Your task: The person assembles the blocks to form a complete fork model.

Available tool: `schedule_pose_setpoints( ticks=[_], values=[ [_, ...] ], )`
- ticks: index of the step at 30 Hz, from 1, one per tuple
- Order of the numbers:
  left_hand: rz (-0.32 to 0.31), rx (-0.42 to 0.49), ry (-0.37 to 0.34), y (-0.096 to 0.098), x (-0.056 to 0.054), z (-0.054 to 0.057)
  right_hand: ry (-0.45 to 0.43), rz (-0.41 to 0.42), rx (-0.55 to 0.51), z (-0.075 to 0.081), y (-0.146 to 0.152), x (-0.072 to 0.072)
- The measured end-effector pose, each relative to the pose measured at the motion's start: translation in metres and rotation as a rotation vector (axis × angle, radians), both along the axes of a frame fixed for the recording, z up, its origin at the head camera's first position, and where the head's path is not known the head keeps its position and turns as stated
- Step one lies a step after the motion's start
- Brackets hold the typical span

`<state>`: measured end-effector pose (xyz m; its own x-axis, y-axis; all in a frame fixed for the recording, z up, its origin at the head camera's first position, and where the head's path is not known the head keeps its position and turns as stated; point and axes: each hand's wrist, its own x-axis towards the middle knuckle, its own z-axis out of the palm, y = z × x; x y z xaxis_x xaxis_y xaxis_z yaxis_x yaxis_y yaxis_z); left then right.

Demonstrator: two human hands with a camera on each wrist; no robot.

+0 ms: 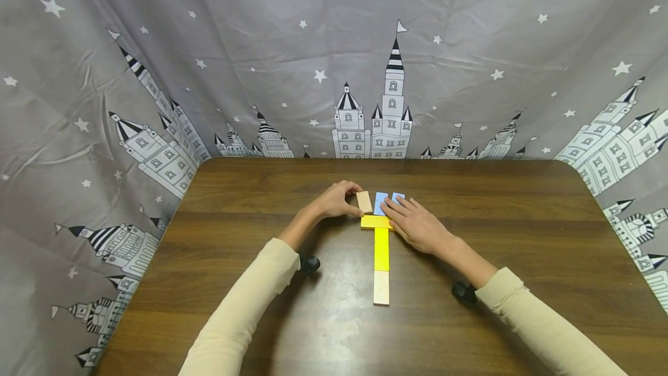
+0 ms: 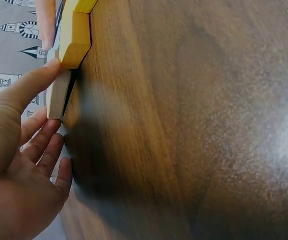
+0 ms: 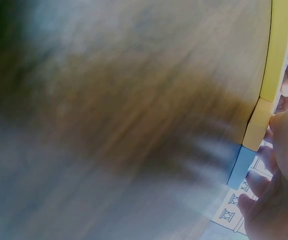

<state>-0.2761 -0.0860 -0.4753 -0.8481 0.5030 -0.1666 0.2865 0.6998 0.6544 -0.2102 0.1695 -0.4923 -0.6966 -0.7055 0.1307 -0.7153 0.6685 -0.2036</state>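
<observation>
My left hand (image 1: 334,200) pinches a plain wooden block (image 1: 363,202) between thumb and fingers, at the left of the block layout. In the left wrist view the thumb presses one end of this block, close against the yellow crosswise block (image 2: 76,42), and fingertips hold the other end. My right hand (image 1: 420,228) lies over the layout's right side, fingers extended onto two light blue blocks (image 1: 380,197). Its thumb is at the right end of the crosswise block, part of which it hides. Below that, a bright yellow block (image 1: 382,251) and another plain block (image 1: 381,289) form a stem.
The blocks lie flat on a brown wooden table (image 1: 209,283). A grey curtain (image 1: 313,45) printed with castles and stars hangs behind and beside it. Dark wrist-camera mounts (image 1: 310,264) sit under both wrists, close over the tabletop.
</observation>
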Motion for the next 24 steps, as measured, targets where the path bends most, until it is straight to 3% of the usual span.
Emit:
schedule_pose_setpoints(
  ticks=[16,24],
  values=[
    [-0.001,0.009,-0.02,-0.001,-0.001,0.0,0.002,-0.002,-0.008,-0.001,0.001,0.0],
    [0.005,0.064,0.015,-0.012,0.005,0.005,-0.032,-0.087,-0.103,0.0,0.009,0.003]
  ],
)
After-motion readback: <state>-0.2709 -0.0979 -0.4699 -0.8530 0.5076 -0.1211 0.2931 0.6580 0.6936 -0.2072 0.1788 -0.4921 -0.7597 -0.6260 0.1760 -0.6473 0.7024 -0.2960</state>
